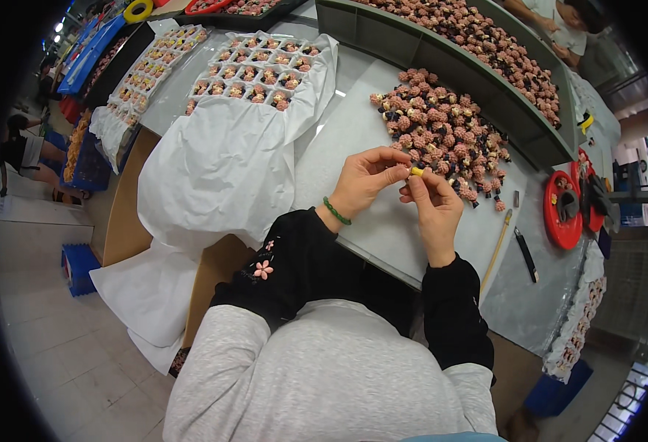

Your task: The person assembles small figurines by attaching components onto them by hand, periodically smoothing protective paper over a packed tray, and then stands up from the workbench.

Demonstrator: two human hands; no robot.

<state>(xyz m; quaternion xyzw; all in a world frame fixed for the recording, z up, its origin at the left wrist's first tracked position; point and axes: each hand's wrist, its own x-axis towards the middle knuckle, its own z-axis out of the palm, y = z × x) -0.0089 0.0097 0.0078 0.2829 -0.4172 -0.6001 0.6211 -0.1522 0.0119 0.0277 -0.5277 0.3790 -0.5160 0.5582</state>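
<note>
My left hand, with a green beaded bracelet at its wrist, pinches a small pink figurine mostly hidden by the fingertips. Opposite it, my right hand is closed in a pinch at a small yellow piece that touches the figurine. Whether the two are joined I cannot tell. Just beyond both hands lies a loose pile of small figurines with knobbly pink heads and dark and cream parts. The pile rests on a pale work sheet.
A long grey-green bin of more figurines stands behind the pile. To the left are a compartment tray of figurines and white wrapping. At right lie a thin wooden-handled brush, a black craft knife and a red dish.
</note>
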